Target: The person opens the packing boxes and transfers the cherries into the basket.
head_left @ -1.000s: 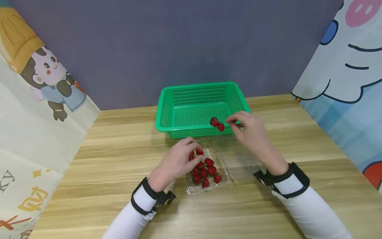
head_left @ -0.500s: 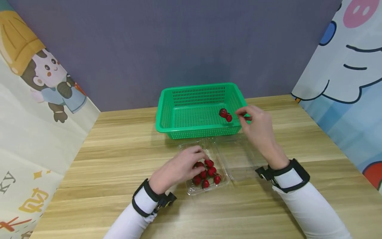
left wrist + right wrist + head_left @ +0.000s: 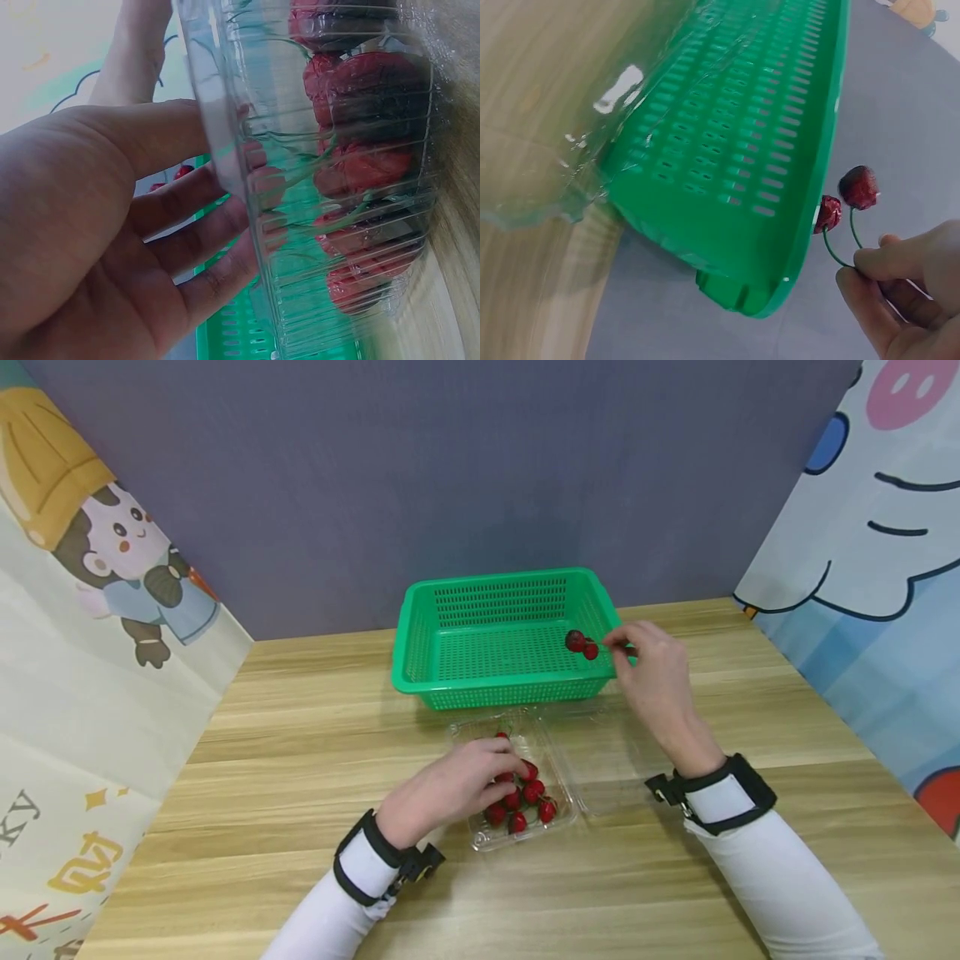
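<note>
My right hand (image 3: 654, 672) pinches the green stems of a pair of red cherries (image 3: 575, 641) between thumb and forefinger. The pair hangs over the right end of a green plastic basket (image 3: 495, 682), above its rim in the right wrist view. More red cherries (image 3: 533, 791) lie in a clear plastic box (image 3: 491, 841) in front of the basket. Over that box, my left hand (image 3: 442, 785) reaches down with fingers loosely bent. In the left wrist view its fingertips (image 3: 268, 184) show through the box's clear wall, close to the stems and above the fruit.
The box's clear lid (image 3: 603, 768) lies open to its right, just in front of the basket. A wooden table (image 3: 300, 760) carries everything. Behind the basket rises a dark grey panel (image 3: 480, 468), with cartoon-printed sheets at both sides.
My right hand has carried the cherry pair rightward and a little up, from the basket's front rim to over its right end. My left hand has shifted slightly nearer within the box.
</note>
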Available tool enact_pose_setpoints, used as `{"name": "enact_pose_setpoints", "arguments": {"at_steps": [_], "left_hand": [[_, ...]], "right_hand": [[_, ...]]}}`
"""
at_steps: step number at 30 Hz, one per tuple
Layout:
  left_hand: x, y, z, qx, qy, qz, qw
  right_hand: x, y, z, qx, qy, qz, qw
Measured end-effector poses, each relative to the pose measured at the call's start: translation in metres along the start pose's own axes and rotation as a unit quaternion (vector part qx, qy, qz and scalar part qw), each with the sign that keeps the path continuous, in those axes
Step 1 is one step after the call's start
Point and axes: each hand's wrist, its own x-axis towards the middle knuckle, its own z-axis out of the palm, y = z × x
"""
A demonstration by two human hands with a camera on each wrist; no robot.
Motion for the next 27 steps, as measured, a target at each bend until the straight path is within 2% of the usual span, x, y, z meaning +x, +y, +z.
{"name": "enact_pose_setpoints", "arguments": {"at_steps": [8,22,27], "left_hand": [[0.001,0.0,0.001,0.026,-0.003,0.011,0.9996],[0.004,0.001,0.005,0.049,-0.014,0.004,0.9987],[0.005,0.001,0.007,0.048,-0.009,0.007,0.9988]], "right_hand": [[-0.002,0.009,0.004,-0.017,-0.008,-0.008,0.9998],[-0.006,0.017,0.01,-0.041,-0.094,0.025,0.9944],[-0.006,0.016,0.01,-0.04,-0.106,0.031,0.9931]]}}
